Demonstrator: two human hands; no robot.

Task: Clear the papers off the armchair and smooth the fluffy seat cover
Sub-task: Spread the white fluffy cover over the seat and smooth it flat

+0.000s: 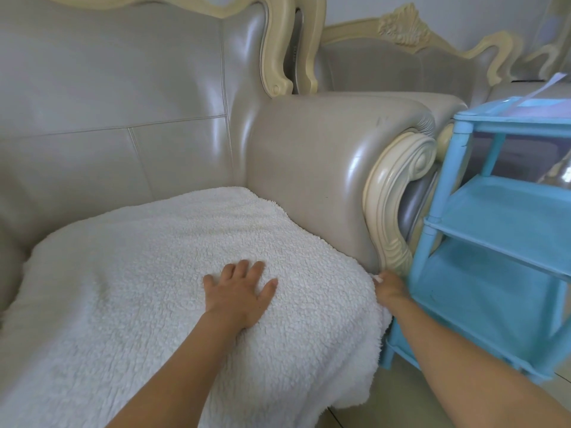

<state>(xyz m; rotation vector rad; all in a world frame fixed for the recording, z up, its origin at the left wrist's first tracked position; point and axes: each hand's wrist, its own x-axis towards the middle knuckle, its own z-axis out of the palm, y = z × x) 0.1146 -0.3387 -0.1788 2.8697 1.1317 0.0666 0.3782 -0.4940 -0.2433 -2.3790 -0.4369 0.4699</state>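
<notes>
Head view, looking down at a grey leather armchair (173, 97) w/ cream carved trim. A white fluffy seat cover (160, 273) lies over the seat cushion & hangs over the front edge. No papers on the seat. Sheets that look like the papers (553, 106) lie on top of a blue shelf unit (494, 211) just beside the chair's right armrest (333, 156), so clearing looks done & smoothing is the step in hand.

The left hand (241, 291) lies flat, palm down, fingers straight & spread, pressing the cover near the seat's front right. The right hand (391, 288) is at the cover's front right corner, just below the armrest's carved scroll (401, 186). Its fingers are curled, seemingly pinching the cover's edge, tho it's blurred & partly hidden by fabric.

Cover state: shallow folds run left of the flat hand, & bare grey leather shows at the seat's back left.

To do it well, imo: use the flat hand as an anchor & pull the pinched corner gently out & down till the fabric goes taut. Then sweep the palm outward from centre to edges. Fleece is soft & will prob. slide on slick leather, so pull lightly or the whole cover shifts off-centre. The left side likely needs the same treatment.
</notes>
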